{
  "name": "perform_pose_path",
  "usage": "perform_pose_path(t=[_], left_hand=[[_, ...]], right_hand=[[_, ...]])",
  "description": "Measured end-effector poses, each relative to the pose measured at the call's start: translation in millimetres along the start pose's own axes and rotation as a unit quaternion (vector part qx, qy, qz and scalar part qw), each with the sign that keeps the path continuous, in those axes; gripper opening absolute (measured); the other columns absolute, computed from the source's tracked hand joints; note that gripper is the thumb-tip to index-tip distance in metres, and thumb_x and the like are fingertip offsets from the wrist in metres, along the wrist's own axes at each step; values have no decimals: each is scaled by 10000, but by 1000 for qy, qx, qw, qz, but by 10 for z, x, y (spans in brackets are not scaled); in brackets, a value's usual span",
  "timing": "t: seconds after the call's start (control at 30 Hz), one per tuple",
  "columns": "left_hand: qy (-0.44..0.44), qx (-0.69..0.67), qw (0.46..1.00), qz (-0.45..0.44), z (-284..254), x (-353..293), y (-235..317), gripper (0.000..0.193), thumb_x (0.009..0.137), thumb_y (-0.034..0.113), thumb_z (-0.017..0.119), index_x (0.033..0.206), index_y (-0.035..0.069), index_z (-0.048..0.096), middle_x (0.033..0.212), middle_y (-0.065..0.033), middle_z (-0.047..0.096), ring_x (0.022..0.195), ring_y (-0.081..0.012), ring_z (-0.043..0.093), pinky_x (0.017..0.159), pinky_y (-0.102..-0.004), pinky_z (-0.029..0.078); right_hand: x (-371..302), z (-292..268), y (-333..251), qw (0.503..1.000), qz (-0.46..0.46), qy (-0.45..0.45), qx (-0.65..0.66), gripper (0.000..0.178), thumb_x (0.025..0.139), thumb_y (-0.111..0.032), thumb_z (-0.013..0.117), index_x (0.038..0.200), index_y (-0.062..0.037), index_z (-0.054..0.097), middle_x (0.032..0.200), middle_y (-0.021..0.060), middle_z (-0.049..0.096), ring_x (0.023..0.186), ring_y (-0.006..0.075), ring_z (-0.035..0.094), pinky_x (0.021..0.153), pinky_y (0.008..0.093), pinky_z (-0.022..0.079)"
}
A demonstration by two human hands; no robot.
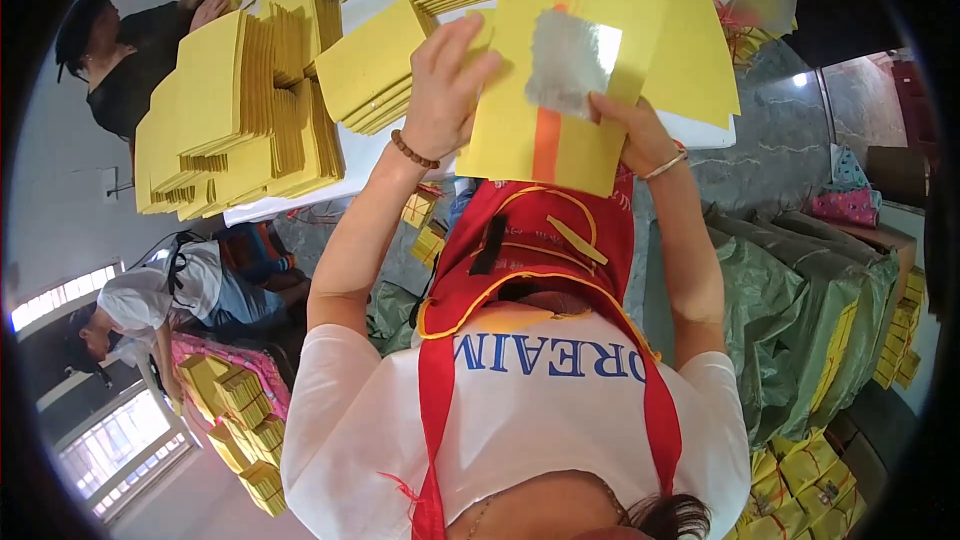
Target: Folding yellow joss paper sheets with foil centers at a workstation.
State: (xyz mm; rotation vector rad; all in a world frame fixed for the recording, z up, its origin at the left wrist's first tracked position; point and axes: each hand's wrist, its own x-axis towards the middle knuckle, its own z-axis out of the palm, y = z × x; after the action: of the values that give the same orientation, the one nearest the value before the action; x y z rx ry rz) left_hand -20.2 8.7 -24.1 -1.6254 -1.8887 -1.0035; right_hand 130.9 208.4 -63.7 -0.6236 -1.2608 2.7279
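Observation:
My right hand point(635, 135) grips a yellow paper sheet point(510, 130) by its right edge, the thumb lying on top. A shiny silver foil patch point(570, 60) sits on the sheet, with an orange strip point(546, 145) running above and below it. Whether one sheet or several are in the hand, I cannot tell. Beside the sheet's left edge my left hand point(445, 80) is raised, fingers apart and slightly blurred. Just left of that hand, a fanned stack of yellow paper point(370, 60) lies on the white table point(715, 131).
Tall stacks of folded yellow paper point(215, 90) fill the table's left side. Another yellow sheet point(690, 50) lies at the right. Green-wrapped bundles point(800, 310) stand at my right. One person point(130, 55) works at the far left; another point(175, 290) bends over tied yellow bundles point(240, 395).

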Motion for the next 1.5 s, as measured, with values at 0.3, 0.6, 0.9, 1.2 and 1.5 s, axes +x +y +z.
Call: perform_pose_path(t=[0.3, 0.6, 0.9, 1.2, 1.5], left_hand=[[-221, -37, 974, 31, 77, -483, 180, 335, 707, 163, 596, 1041, 147, 621, 1066, -16, 592, 999, -218, 525, 832, -348, 391], [-202, -206, 950, -124, 111, -514, 187, 297, 738, 224, 626, 1012, 108, 631, 993, -60, 623, 941, -249, 556, 819, -350, 406], [-220, -212, 824, -478, 232, -379, 181, 274, 841, 222, 570, 1011, 7, 581, 719, -151, 607, 621, -283, 583, 575, -365, 440], [-150, -247, 816, -502, 347, -448, 43, 551, 792, 179, 623, 1249, 2, 373, 748, -149, 634, 630, -247, 608, 594, -325, 464], [-176, -219, 822, -496, 405, -491, -65, 757, 769, 246, 659, 1346, -3, 237, 759, -174, 631, 661, -278, 614, 596, -348, 467]], right_hand=[[-389, 3, 115, 997, 2, 76, 33, 326, 857, -133, 541, 1165, -43, 487, 1098, 77, 545, 810, 138, 570, 679, 247, 479], [-529, -337, 155, 945, -179, -77, -262, 378, 852, -53, 500, 1227, -64, 453, 1209, 84, 480, 801, 111, 563, 661, 212, 459], [-77, -211, 302, 905, -154, 113, -381, 308, 838, -240, 589, 1033, -2, 576, 597, 21, 521, 552, 76, 465, 501, 254, 361], [-3, 23, 137, 793, -130, 195, -563, 412, 812, -226, 631, 1171, -53, 528, 561, 10, 505, 502, 75, 423, 485, 255, 347], [51, 24, 184, 816, -161, 216, -512, 501, 805, -192, 630, 1254, -89, 433, 490, -11, 358, 447, 85, 321, 444, 270, 262]])
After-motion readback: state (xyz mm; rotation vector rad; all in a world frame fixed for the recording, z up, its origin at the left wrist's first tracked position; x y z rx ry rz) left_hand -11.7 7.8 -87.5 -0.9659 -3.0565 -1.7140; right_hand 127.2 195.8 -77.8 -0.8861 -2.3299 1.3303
